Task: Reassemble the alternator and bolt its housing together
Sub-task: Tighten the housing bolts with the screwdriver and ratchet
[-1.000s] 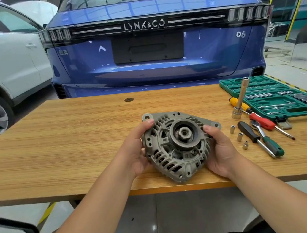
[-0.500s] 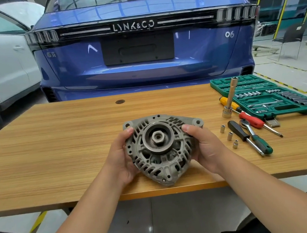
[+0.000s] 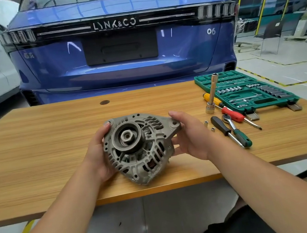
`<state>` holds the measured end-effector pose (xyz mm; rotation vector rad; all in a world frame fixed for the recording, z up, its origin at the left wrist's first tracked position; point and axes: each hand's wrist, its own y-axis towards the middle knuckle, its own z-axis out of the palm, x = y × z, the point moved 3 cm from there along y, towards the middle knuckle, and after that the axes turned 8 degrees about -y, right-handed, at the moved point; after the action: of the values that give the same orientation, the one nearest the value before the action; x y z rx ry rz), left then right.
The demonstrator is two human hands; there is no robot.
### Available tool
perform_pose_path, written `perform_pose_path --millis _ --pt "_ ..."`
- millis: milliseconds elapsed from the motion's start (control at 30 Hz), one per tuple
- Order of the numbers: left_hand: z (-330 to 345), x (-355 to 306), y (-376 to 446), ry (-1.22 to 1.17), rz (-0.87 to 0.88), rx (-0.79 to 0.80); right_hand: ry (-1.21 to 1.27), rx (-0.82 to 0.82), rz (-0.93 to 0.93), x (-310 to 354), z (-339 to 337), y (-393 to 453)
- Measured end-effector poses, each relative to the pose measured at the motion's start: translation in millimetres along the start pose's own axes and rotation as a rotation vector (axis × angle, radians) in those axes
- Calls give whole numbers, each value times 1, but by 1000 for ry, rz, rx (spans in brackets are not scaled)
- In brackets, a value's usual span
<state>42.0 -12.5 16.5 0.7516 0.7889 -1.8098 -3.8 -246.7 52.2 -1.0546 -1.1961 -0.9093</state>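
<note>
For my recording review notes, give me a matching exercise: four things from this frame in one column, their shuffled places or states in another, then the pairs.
Things:
1. alternator
2. extension bar with socket
3. green socket case
4. ratchet

States:
A. lying open
B. held by the left hand and right hand
C. standing upright on the wooden table
D. lying flat, green grip

Pairs: 1-B, 2-C, 3-A, 4-D

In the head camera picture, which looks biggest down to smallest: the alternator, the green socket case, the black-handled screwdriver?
1. green socket case
2. alternator, though it is nearer the camera, so these two are unsure
3. black-handled screwdriver
</note>
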Motion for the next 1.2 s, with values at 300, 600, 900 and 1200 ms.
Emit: perform_pose_path --millis 300,600,900,1200 --pt "8 -1 9 2 25 21 -16 -13 3 -8 3 -4" --pt "12 -4 12 23 -26 15 5 -23 0 -17 4 -11" --pt "19 -4 -2 74 -29 -3 59 -95 7 -25 -4 -7" --pt "30 10 -23 36 115 -68 245 -201 63 -29 -3 7"
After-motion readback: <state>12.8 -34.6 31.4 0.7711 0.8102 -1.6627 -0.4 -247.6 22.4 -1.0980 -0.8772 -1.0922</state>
